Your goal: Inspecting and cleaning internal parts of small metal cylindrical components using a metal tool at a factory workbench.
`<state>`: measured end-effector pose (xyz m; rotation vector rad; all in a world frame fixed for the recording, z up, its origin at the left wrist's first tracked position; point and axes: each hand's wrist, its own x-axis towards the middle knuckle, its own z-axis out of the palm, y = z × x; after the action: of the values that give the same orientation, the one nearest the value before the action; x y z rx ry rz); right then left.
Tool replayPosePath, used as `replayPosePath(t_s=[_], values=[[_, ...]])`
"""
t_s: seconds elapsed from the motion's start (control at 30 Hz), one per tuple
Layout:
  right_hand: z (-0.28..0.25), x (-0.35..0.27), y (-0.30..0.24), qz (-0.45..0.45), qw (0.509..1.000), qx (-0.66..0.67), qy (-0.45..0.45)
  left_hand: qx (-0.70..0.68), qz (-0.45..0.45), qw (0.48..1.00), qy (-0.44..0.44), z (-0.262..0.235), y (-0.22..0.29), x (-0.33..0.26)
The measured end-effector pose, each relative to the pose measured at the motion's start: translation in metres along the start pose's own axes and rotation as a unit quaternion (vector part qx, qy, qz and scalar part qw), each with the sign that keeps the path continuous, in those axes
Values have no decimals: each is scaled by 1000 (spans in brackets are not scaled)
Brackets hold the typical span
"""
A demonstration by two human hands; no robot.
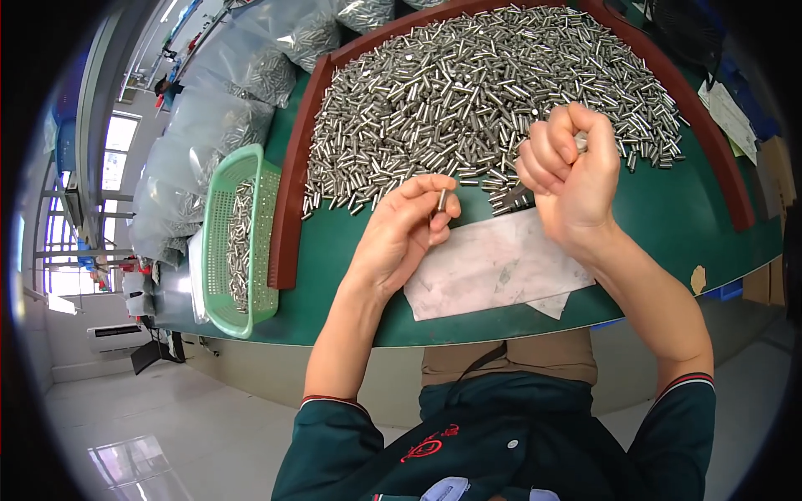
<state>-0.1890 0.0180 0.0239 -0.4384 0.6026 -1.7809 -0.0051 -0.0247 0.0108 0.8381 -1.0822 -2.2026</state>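
brightly lit; glossy floor glares; edges bend into black.

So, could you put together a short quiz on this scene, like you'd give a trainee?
1. What does the left hand pinch at its fingertips?
2. True or false: the green basket stands inside the red-brown border.
3. Fill in the colour: the pale sheet lies on a ____ tabletop.

Key:
1. A small metal pin.
2. False: the green basket stands outside the red-brown border, to its left.
3. Green.
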Motion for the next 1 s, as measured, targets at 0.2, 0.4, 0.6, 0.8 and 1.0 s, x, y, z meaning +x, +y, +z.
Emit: replayPosePath(t_s=[0.2, 0.4, 0.6, 0.8, 1.0], values=[[-1, 3, -4, -5, 1000, 4, 11, 422, 162, 882, 131, 3, -7, 14], [0, 4, -4, -6, 1000, -8, 17, 648, 330, 676, 117, 5, -15, 28], [1, 2, -3, -5, 1000, -7, 19, 650, 328, 677, 106, 4, -17, 27], [-6, 0, 3, -9, 1000, -17, 6, 564, 155, 806, 92, 20, -15, 3], [0, -17, 16, 7, 995, -95, -32, 606, 155, 778, 59, 23, -19, -4]])
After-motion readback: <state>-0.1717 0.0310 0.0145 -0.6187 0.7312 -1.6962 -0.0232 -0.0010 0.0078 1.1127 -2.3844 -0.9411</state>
